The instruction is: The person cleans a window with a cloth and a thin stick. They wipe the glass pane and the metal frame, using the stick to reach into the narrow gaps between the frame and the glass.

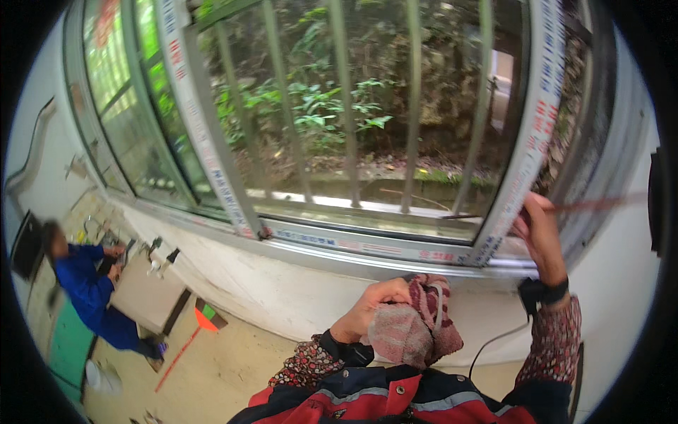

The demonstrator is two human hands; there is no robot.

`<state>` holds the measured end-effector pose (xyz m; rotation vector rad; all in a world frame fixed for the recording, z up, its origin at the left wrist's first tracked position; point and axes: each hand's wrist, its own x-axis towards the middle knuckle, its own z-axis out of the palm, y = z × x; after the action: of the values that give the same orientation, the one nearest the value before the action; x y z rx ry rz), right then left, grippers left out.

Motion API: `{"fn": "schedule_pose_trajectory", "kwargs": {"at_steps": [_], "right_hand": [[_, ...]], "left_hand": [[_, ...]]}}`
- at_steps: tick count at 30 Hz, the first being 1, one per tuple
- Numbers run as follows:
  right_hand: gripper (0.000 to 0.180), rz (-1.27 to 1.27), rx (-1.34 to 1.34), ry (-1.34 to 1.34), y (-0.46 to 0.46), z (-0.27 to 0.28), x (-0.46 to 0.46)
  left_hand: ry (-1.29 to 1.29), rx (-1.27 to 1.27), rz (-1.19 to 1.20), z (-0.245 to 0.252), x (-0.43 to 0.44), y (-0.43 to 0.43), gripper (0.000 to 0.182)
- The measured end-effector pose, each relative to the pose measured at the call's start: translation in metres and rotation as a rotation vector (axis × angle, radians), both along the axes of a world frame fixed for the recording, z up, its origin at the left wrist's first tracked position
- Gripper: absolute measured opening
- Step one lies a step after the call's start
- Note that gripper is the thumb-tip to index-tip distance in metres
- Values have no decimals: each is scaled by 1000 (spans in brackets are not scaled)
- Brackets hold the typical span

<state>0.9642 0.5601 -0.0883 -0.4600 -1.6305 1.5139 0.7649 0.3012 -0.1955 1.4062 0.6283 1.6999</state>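
Note:
A pink and maroon cloth [405,326] is bunched in my left hand [365,307], just in front of my chest and below the window sill. My right hand [540,228] is raised at the right upright of the sliding window sash [535,127], low down near the bottom track [392,262]. Its fingers are curled against the edge of the upright; the fingertips are partly hidden, so their hold is unclear. The sash has a metal frame bearing printed film. To its right the window stands partly open.
A blurred reddish strip [598,204] runs right from my right hand. A black cable [479,350] hangs from my right wrist strap. Metal bars [344,106] stand outside the glass. At left, a person in blue [87,281] works at a counter [148,289], near a dustpan [206,318] and white bucket [100,376].

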Motion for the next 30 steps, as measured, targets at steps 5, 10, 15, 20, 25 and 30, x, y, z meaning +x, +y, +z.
{"fn": "schedule_pose_trajectory", "kwargs": {"at_steps": [5, 10, 15, 20, 25, 30], "right_hand": [[32, -101, 501, 143, -35, -4, 106], [38, 72, 315, 721, -64, -17, 176], [42, -50, 295, 787, -82, -32, 177], [44, -43, 286, 763, -99, -38, 138], [55, -351, 531, 533, -112, -53, 90], [62, -251, 301, 469, -117, -69, 68]], "left_hand": [[-12, 0, 132, -4, -20, -24, 20], [-154, 16, 417, -7, -46, -68, 22], [294, 47, 1232, 14, -83, -121, 19], [504, 179, 1580, 77, -110, -133, 25], [907, 339, 1516, 155, -129, -91, 37], [1634, 294, 1562, 153, -114, -57, 42]]}}
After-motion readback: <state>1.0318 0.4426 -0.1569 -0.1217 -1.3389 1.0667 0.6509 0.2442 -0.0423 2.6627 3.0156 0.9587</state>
